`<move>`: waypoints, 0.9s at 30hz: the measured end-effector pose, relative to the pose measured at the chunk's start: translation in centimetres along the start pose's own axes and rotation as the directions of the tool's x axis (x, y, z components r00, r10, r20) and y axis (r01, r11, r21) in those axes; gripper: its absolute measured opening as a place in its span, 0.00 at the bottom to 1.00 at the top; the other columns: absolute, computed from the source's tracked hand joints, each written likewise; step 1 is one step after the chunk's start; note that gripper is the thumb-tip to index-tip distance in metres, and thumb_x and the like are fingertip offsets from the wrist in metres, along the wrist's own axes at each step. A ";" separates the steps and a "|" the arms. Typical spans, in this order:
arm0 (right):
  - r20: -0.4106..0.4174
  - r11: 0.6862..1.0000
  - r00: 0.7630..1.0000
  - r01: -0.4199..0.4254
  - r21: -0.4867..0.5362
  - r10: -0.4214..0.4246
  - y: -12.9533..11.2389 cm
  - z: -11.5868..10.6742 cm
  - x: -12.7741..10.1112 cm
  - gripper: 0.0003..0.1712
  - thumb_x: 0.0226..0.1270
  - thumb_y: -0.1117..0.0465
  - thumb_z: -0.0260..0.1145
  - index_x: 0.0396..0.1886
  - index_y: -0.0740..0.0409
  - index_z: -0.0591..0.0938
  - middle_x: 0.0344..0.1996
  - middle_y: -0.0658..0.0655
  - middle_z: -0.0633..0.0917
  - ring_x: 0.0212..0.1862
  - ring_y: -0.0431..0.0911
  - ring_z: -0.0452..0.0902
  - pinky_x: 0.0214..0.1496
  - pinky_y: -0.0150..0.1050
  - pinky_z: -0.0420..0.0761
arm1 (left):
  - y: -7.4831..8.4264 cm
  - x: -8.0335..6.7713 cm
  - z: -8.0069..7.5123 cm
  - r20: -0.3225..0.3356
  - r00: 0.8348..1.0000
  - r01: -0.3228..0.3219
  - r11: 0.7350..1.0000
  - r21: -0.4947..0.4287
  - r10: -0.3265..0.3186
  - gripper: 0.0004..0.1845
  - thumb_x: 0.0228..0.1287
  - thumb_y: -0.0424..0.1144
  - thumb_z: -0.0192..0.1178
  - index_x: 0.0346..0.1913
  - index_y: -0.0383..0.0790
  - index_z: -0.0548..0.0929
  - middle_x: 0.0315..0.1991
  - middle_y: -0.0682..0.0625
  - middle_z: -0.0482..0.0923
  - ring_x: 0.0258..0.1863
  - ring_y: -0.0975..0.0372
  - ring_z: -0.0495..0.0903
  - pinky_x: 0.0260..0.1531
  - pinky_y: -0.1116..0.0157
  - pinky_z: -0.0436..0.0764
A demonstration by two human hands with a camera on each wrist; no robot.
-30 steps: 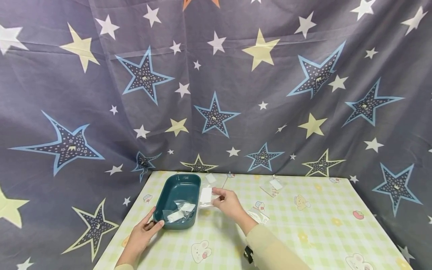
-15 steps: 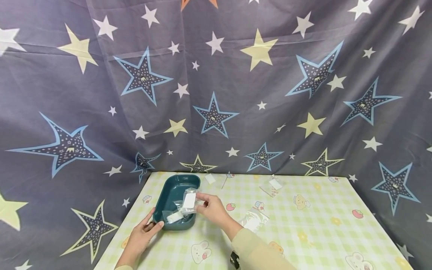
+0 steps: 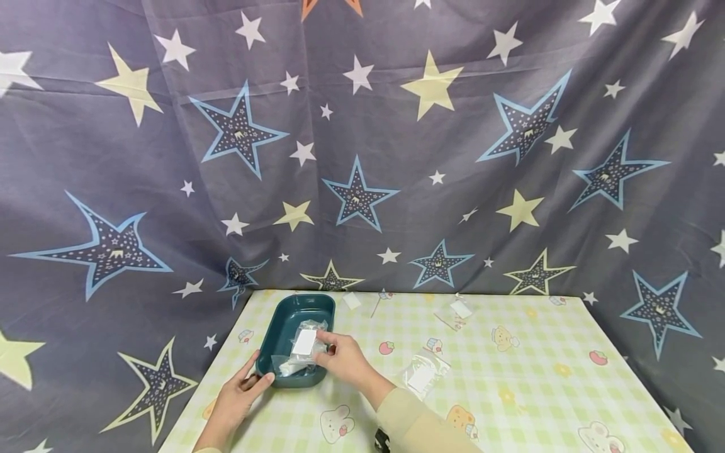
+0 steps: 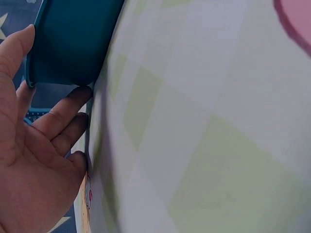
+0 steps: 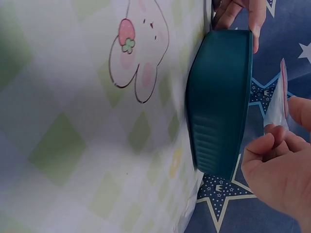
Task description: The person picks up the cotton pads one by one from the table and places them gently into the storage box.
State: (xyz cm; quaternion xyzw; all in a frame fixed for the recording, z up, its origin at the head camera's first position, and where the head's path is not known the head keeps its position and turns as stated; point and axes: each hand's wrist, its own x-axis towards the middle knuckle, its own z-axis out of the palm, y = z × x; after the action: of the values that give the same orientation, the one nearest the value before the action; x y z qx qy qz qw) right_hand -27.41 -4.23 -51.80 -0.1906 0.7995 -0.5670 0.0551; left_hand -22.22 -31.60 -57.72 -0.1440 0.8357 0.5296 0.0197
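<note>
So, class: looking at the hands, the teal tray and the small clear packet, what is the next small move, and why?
Probably lower the packet and let go. The right hand pinches it above the teal tray, where other packets already lie, and the left hand steadies the tray's near rim, so a short drop would seem to land it inside.

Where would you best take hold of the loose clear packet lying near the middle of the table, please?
Probably by its near edge, coming from above on the right-hand side. The clear packet lies flat on the table with bare cloth around it. It looks thin and limp, so a pinch at an edge should lift it more easily than a grip across the middle.
</note>
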 end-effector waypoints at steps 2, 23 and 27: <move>0.007 1.000 1.000 -0.002 0.005 0.002 -0.2 0.1 0.1 0.32 0.69 0.65 0.73 0.73 0.59 0.81 0.56 0.57 0.90 0.32 0.36 0.71 0.30 0.26 0.73 | 0.0 0.0 0.0 -0.004 1.000 0.000 1.000 0.001 0.000 0.49 0.69 0.63 0.70 0.87 0.60 0.57 0.76 0.26 0.68 0.78 0.39 0.68 0.72 0.43 0.77; 0.068 0.999 0.998 -0.007 -0.038 0.010 -0.6 1.0 0.5 0.29 0.72 0.62 0.72 0.71 0.61 0.82 0.59 0.59 0.90 0.35 0.36 0.77 0.33 0.29 0.78 | -0.2 0.0 0.0 0.002 1.000 -0.027 0.999 -0.028 0.027 0.48 0.71 0.59 0.70 0.87 0.59 0.57 0.75 0.27 0.68 0.78 0.40 0.67 0.74 0.43 0.74; 0.080 0.997 0.997 -0.008 -0.071 0.014 -0.5 1.3 0.6 0.27 0.74 0.61 0.70 0.70 0.60 0.83 0.59 0.59 0.90 0.35 0.35 0.76 0.33 0.30 0.78 | -0.1 0.0 0.1 0.004 1.000 -0.018 1.000 -0.025 0.018 0.48 0.71 0.59 0.70 0.87 0.59 0.57 0.75 0.27 0.67 0.78 0.40 0.67 0.74 0.42 0.74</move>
State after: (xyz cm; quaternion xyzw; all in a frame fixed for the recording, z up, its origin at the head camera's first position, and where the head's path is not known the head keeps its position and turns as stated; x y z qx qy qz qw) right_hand -27.45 -5.70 -51.69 -0.2107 0.8172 -0.5299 0.0833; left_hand -22.23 -31.58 -57.80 -0.1355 0.8302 0.5405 0.0147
